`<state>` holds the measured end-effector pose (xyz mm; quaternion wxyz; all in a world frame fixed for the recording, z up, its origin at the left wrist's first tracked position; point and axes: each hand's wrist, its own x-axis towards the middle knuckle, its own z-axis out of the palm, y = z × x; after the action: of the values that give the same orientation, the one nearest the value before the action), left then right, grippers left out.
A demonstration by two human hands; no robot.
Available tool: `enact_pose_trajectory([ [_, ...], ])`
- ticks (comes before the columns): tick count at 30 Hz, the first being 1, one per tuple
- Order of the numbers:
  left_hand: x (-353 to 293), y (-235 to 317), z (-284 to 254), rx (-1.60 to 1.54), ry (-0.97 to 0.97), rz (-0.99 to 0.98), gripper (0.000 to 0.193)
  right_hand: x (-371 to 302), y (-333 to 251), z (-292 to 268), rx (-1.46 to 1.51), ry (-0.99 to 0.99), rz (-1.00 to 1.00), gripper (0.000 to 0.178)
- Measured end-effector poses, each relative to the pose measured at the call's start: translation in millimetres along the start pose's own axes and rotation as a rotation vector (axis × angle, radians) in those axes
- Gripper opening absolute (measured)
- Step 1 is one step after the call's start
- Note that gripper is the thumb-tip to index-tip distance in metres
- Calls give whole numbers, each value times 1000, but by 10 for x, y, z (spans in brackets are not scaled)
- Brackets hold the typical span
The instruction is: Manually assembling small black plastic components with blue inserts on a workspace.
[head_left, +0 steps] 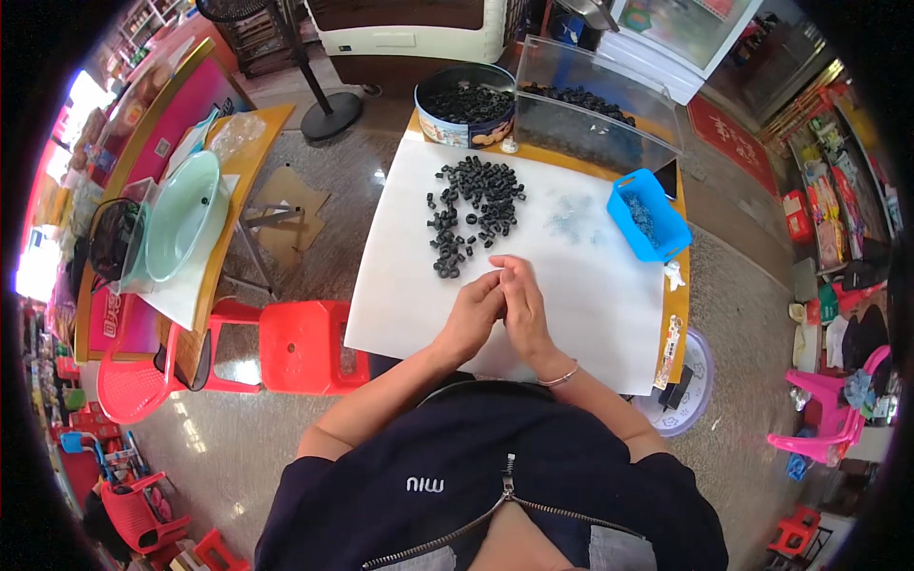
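Observation:
Above the near middle of a white sheet, my left hand and my right hand meet with their fingers closed together. Whatever lies between the fingertips is hidden by the fingers. Just beyond them spreads a loose pile of small black cylindrical parts, with a few stray pieces around it. Right of the pile, a thin patch of tiny pale-blue bits lies on the sheet. A blue plastic basket at the right edge holds small bluish pieces.
At the table's far side stand a round tin and a clear box, both holding black parts. A dark phone lies beside the basket. Left are a red stool and a side table with a pale-green basin. A fan base stands beyond.

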<state>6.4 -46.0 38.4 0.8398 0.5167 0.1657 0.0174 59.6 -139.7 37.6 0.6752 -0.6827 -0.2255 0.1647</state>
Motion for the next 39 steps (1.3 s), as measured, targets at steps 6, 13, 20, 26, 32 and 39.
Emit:
enact_pose_trajectory([
  [6, 18, 64, 168, -30, 35, 34, 24, 65, 27, -27, -3, 36, -64, 32],
  [13, 90, 51, -113, -348, -107, -119, 29, 54, -98, -226, 8, -159, -49, 20],
  [20, 47, 95, -200, -273, -118, -130, 36, 513, -194, -593, -277, -16, -272, 18],
  [26, 63, -97, -418, -159, -109, -58, 31, 2101, -669, -1277, -835, 338, -890, 20],
  [32, 83, -57, -435, -245, -135, -72, 26, 2802, -428, -1683, -1065, 311, -523, 33],
  [39, 75, -67, -465, -305, -135, -102, 27, 2199, -384, -1079, -958, 239, -916, 16],
])
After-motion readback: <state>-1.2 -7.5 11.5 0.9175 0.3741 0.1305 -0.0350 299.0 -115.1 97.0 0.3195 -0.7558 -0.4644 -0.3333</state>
